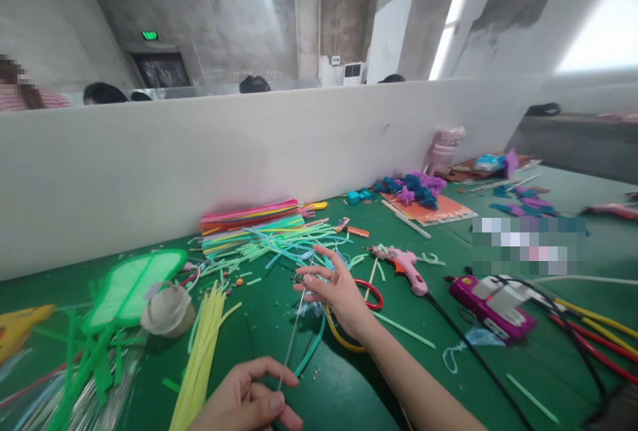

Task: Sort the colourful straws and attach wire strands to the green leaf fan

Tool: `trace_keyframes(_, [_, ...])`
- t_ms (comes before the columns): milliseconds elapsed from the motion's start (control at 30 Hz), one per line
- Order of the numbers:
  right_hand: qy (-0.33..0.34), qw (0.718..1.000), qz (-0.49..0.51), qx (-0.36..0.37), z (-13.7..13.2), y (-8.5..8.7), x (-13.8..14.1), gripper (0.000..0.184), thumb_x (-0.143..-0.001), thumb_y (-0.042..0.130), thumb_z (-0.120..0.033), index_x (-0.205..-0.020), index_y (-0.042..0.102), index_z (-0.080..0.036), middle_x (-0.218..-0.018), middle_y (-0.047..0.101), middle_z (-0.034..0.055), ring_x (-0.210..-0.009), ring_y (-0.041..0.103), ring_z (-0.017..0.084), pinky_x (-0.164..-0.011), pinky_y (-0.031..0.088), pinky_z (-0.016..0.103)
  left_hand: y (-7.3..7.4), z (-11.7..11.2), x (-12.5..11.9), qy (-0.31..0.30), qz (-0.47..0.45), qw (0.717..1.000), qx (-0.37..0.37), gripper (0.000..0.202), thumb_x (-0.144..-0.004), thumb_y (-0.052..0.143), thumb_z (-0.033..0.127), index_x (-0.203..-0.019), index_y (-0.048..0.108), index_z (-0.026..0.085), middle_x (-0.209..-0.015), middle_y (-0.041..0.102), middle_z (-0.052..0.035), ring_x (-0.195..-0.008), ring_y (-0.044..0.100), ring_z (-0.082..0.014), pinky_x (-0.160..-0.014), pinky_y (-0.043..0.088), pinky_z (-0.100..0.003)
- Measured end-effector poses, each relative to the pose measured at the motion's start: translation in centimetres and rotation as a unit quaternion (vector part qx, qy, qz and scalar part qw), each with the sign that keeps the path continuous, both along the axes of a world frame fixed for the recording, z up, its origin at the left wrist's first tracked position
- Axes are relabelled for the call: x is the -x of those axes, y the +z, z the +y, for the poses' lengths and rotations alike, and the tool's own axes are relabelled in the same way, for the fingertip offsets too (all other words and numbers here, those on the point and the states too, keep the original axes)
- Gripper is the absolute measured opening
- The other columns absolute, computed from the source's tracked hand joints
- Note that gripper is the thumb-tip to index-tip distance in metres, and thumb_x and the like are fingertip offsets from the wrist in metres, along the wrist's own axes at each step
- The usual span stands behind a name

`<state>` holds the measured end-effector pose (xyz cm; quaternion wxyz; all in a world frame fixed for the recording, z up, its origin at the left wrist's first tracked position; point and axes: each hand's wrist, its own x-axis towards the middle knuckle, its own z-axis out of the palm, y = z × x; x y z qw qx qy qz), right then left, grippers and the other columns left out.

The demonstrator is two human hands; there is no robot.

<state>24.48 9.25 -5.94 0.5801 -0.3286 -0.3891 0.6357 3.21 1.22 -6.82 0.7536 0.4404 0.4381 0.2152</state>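
My left hand (249,398) is at the bottom edge, thumb and fingers pinched on the lower end of a thin metal wire (294,331). The wire slants up and to the right toward my right hand (333,288). My right hand reaches forward over the green table (349,378), its fingers spread and its fingertips at the wire's upper end. Just beyond the fingers lies a loose pile of pale green and teal strips (279,245). Red-handled scissors (371,295) lie partly under my right hand.
A pink glue gun (403,265) and a purple power strip (491,308) lie to the right with cables. Yellow strips (202,351), a green leaf-shaped mesh piece (132,288) and a tape roll (167,311) lie left. A white partition (199,159) runs behind; other people's heads show beyond it.
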Motion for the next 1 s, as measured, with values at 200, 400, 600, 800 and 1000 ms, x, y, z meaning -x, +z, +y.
trace_keyframes(200, [0.002, 1.000, 0.012, -0.010, -0.1, -0.3, 0.2, 0.063, -0.075, 0.077, -0.029, -0.128, 0.042, -0.026, -0.113, 0.067, 0.0087, -0.087, 0.071, 0.021, -0.068, 0.057, 0.029, 0.5, -0.2, -0.1, 0.016, -0.006, 1.000, 0.021, 0.050, -0.071, 0.076, 0.046, -0.104, 0.058, 0.013, -0.083, 0.076, -0.0114, -0.050, 0.066, -0.0080, -0.042, 0.043, -0.011])
trace_keyframes(400, [0.014, 1.000, 0.016, 0.003, -0.2, -0.3, 0.4, 0.063, -0.072, 0.079, -0.030, -0.126, 0.046, -0.025, -0.113, 0.066, 0.0088, -0.087, 0.071, 0.022, -0.069, 0.056, 0.030, 1.1, -0.3, -0.2, 0.016, -0.031, 0.999, 0.031, 0.046, -0.075, 0.074, 0.041, -0.105, 0.056, 0.012, -0.086, 0.076, -0.0122, -0.053, 0.069, -0.0124, -0.043, 0.048, -0.014])
trace_keyframes(600, [0.026, 1.000, 0.006, -0.004, -0.6, -0.6, 0.6, 0.065, -0.071, 0.079, -0.031, -0.127, 0.046, -0.027, -0.113, 0.066, 0.0077, -0.089, 0.071, 0.023, -0.072, 0.056, 0.033, 1.3, -0.4, -0.4, 0.019, -0.049, 0.998, 0.024, 0.040, -0.078, 0.072, 0.039, -0.103, 0.055, 0.013, -0.084, 0.075, -0.0105, -0.053, 0.070, -0.0144, -0.042, 0.050, -0.015])
trace_keyframes(800, [0.016, 0.998, -0.049, -0.034, -0.5, 0.0, 0.9, 0.062, -0.070, 0.078, -0.036, -0.124, 0.049, -0.028, -0.112, 0.067, 0.0083, -0.092, 0.070, 0.025, -0.079, 0.055, 0.041, 1.0, -0.5, -0.5, 0.043, -0.052, 0.998, 0.019, 0.039, -0.078, 0.071, 0.041, -0.102, 0.054, 0.014, -0.081, 0.074, -0.0094, -0.051, 0.069, -0.0140, -0.041, 0.049, -0.016])
trace_keyframes(1000, [-0.022, 0.979, -0.147, -0.141, -7.6, 3.3, 2.9, 0.041, -0.085, 0.052, -0.057, -0.120, 0.062, -0.037, -0.136, 0.054, 0.0040, -0.130, 0.045, 0.029, -0.103, 0.041, 0.050, 0.2, 0.3, 0.0, 0.110, -0.053, 0.993, -0.002, 0.039, -0.076, 0.073, 0.041, -0.101, 0.056, 0.016, -0.079, 0.073, -0.0045, -0.053, 0.067, -0.0116, -0.044, 0.047, -0.015])
